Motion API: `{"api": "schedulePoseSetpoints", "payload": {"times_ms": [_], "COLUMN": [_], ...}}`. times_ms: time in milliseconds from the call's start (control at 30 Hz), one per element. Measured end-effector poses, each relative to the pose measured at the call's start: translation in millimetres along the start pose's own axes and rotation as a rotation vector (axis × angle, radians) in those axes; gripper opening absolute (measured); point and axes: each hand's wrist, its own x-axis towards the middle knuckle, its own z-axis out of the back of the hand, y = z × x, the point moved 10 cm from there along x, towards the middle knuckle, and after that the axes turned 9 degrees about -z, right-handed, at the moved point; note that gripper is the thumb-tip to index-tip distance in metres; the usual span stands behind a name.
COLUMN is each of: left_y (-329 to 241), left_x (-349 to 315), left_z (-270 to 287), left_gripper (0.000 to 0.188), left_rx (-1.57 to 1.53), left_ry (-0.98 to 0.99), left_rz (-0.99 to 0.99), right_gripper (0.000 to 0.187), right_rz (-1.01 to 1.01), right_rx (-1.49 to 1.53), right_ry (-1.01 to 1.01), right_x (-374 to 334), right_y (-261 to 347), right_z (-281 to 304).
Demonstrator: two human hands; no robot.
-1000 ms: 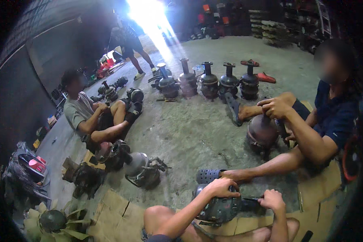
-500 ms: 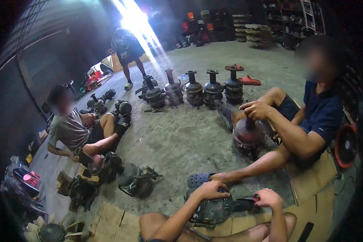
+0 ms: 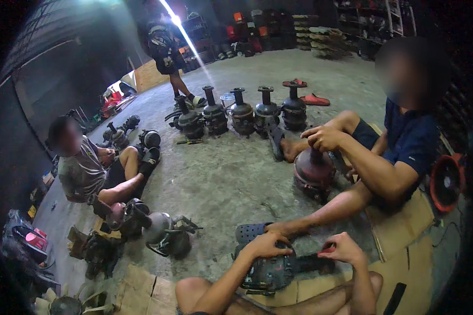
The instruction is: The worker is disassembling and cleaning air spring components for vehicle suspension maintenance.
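Note:
A dark, rounded metal housing (image 3: 268, 272) with a pipe-like neck (image 3: 311, 264) lies on its side before my crossed legs, its neck pointing right. My left hand (image 3: 268, 245) grips the top of the housing, fingers curled over it. At the neck's far end, my right hand (image 3: 345, 248) pinches a small red piece (image 3: 328, 248) whose kind I cannot make out. The piece is close to the neck's upper edge; whether it touches is unclear.
A seated co-worker at right holds an upright reddish housing (image 3: 314, 172); their grey clog (image 3: 252, 232) is beside mine. Another sits at left near more housings (image 3: 168, 233). Several stand upright in a row (image 3: 242, 118). Cardboard (image 3: 404, 268) lies underneath; a red-rimmed fan (image 3: 446, 182) stands at right.
My view has shifted slightly. My right hand with the red piece has risen a little at the neck's end; my left hand stays on the housing. The standing person has shifted their legs.

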Motion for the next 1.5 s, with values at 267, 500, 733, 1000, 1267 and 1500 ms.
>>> {"api": "schedulePoseSetpoints", "payload": {"times_ms": [267,500,733,1000,1267,1500], "left_y": [10.5,11.7,8.0,-0.5,-0.2,-2.0], "left_x": [3.1,2.9,2.6,-0.8,0.4,1.6], "left_z": [-9.6,-8.2,-3.8,2.2,1.3,-0.1], "left_gripper": [0.058,0.061,0.065,0.069,0.065,0.066], "left_rx": [0.004,0.036,-0.006,0.001,0.027,0.023], "left_ry": [0.062,0.002,0.030,0.063,0.054,0.060], "left_rz": [0.010,-0.033,0.024,0.059,0.062,0.019], "right_gripper": [0.032,0.023,0.013,0.040,0.053,0.051], "right_rz": [0.311,0.154,0.063,0.185,0.114,0.126], "right_rx": [0.038,0.259,0.815,1.260,1.126,1.269], "right_ry": [-0.184,-0.256,-0.291,-0.100,-0.091,-0.300], "right_x": [13.9,27.8,26.5,33.0,38.8,38.0], "right_y": [19.4,-10.3,-22.7,-28.9,-24.7,-30.8], "right_z": [-33.4,-26.1,-22.7,-27.8,-51.2,-31.7]}}
